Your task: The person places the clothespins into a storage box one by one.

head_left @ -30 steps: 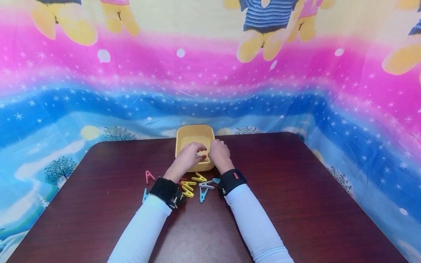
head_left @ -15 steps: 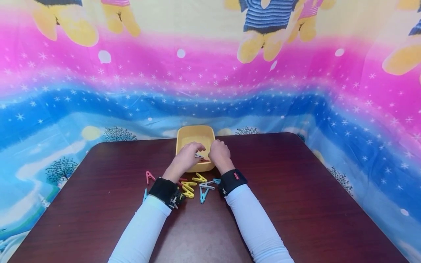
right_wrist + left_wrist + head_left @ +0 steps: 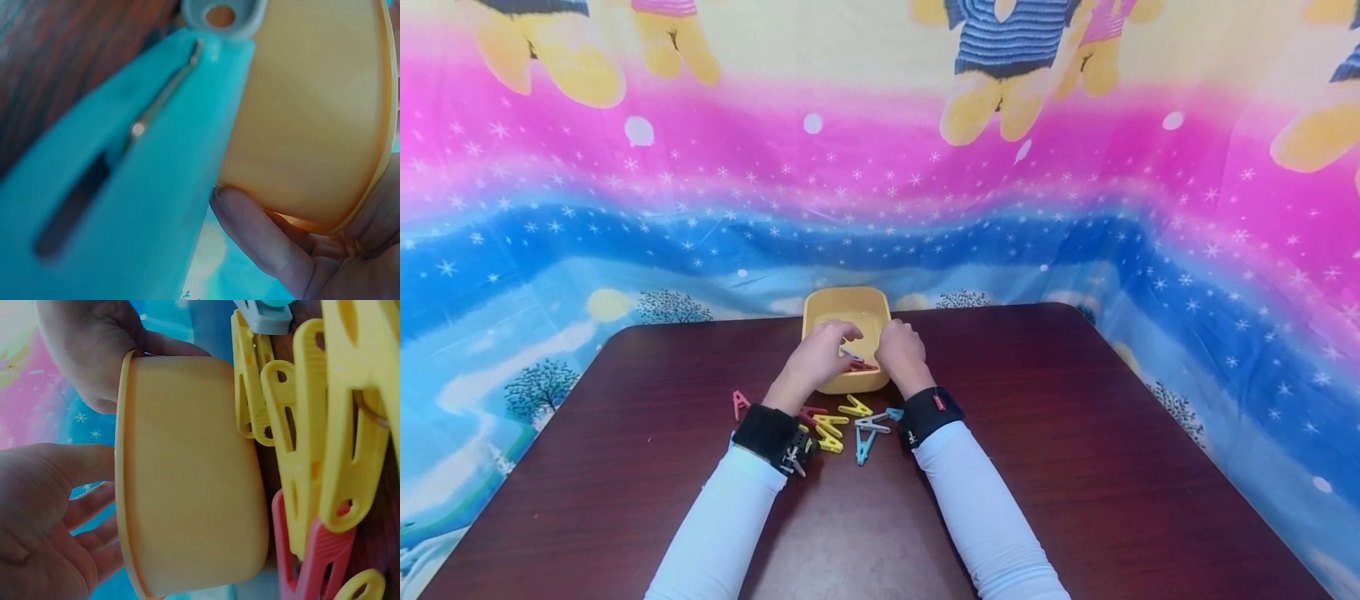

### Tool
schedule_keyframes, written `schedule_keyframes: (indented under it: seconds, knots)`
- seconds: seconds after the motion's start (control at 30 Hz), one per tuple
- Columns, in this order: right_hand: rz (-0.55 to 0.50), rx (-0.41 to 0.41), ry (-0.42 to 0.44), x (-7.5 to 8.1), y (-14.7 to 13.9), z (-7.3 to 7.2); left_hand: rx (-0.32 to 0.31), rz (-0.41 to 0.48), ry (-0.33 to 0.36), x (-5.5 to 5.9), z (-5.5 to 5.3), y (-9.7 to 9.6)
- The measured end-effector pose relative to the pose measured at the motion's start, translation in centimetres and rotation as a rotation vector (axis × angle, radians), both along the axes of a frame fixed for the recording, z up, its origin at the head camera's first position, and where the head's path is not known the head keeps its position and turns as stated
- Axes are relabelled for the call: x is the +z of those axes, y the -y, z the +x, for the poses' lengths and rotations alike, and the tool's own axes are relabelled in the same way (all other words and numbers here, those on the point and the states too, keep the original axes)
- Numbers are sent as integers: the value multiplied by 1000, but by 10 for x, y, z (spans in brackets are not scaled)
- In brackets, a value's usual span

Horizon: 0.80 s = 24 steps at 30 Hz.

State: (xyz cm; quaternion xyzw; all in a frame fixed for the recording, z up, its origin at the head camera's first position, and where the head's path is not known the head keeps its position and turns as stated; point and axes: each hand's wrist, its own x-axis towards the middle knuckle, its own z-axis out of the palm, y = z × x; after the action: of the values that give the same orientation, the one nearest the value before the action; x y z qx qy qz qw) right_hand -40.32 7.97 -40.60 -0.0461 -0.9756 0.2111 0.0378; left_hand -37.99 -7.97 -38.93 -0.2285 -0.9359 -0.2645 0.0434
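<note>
A yellow plastic container (image 3: 847, 292) stands near the table's far edge. My right hand (image 3: 904, 350) grips its right side; in the right wrist view, the thumb (image 3: 250, 231) lies against the outer wall. Over the container's left side hovers my left hand (image 3: 816, 358), fingers loosely bent with nothing visible between them. Below that hand, a red clothespin (image 3: 863, 367) and a whitish one (image 3: 852, 355) lie inside. In front of the container, several clothespins are heaped: yellow (image 3: 830, 423), grey (image 3: 872, 424), blue (image 3: 863, 447) and red (image 3: 811, 414).
A pink clothespin (image 3: 741, 403) lies apart to the left, beside the left wrist strap (image 3: 767, 435). The dark reddish table (image 3: 1075, 450) spreads out on both sides. Behind its far edge hangs a printed curtain (image 3: 880, 225).
My left hand has let go of clothespins inside the container and drawn slightly back to the left. The red and whitish pins now show more. My right hand has stayed in place.
</note>
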Motion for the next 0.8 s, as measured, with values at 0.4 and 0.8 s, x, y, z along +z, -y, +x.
schedule_keyframes:
  seconds: [0.4, 0.8]
  knots:
    - [3, -7, 13, 1, 2, 1, 125, 61, 48, 24, 8, 29]
    - [-14, -9, 16, 0, 1, 1, 347, -37, 240, 48, 22, 91]
